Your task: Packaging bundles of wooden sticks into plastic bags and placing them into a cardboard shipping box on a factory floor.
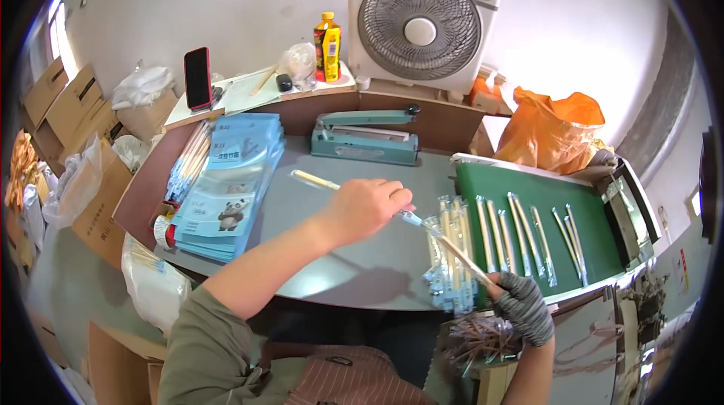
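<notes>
The grey bench (pixel 351 273) carried the work, with the green belt (pixel 486 179) along its right side and a stack of blue bags (pixel 207 209) on its left part. On the belt lay spaced-out wrapped stick packs (pixel 520 224), and just left of it, at the bench's near right, a loose pile of packs (pixel 452 288).

The step in hand looked like gathering and handling single packs between belt and pile. The bare left hand (pixel 369 209) was closed around the upper pack (pixel 313 179) above the middle of the bench; the right hand (pixel 520 307), in a grey striped glove with bare fingertips, pinched the near end of the lower pack (pixel 460 256), which passed over the pile. The next move seemed to call for keeping both grips light and the two packs in line, without dragging the loose ones beneath.

The upper pack's long axis sloped from far left to near right, its pale end pointing far left and its bluish end toward the right hand. The lower pack ran on in nearly the same line, a little steeper, its far end aimed at that bluish tip; whether the two touched could not be told. The pile's packs pointed mostly away from the person, bluish ends nearest.
</notes>
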Available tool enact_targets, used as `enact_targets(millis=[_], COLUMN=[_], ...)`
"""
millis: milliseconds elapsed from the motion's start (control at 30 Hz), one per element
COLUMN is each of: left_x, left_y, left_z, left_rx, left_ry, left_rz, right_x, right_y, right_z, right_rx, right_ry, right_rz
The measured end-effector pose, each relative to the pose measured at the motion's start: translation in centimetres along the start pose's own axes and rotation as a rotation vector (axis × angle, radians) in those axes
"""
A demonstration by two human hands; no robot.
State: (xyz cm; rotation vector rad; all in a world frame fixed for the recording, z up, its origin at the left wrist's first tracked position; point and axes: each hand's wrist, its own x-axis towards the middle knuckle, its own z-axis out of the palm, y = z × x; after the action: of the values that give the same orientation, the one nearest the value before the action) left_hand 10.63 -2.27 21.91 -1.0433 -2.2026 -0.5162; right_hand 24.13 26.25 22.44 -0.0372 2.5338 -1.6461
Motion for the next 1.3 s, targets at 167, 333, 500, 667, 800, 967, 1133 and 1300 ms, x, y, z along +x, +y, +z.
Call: enact_targets(millis=[167,333,500,667,800,967,1133,1300], left_x=[-3.4,-6.5,-8.0,-8.2,-7.8,-6.9,-8.0,-7.6], left_y=[-1.7,-3.6,-2.5,-1.9,-1.6,-0.8,0.5,1.0], left_z=[-4.4,-6.6,-7.6,-6.8,-5.9,-5.6,-3.8,-3.5], left_rx=[-0.169,-0.609,-1.176,-1.227,-1.101,-1.203,-1.504,-1.406], left_ry=[-0.313,-0.680,-0.815,-0.955,-1.198,-1.219,-0.996,-1.056], left_rz=[0.050,-0.171,-0.480,-0.547,-0.479,-0.550,-0.630,-0.644], right_x=[0.0,2.0,3.3,4.0,3.8,3.3,3.0,2.6], right_y=[-1.1,-4.4,-4.9,-4.9,-4.7,-3.2,-1.9,-0.9], right_z=[2.7,3.8,4.4,3.3,2.1,1.4,1.9,1.6], right_rx=[-0.035,0.011,-0.231,-0.272,-0.337,-0.346,-0.301,-0.296], right_ry=[-0.009,-0.160,-0.277,-0.315,-0.392,-0.400,-0.464,-0.444], right_rz=[0.019,0.224,0.061,0.008,0.048,0.040,0.074,0.068])
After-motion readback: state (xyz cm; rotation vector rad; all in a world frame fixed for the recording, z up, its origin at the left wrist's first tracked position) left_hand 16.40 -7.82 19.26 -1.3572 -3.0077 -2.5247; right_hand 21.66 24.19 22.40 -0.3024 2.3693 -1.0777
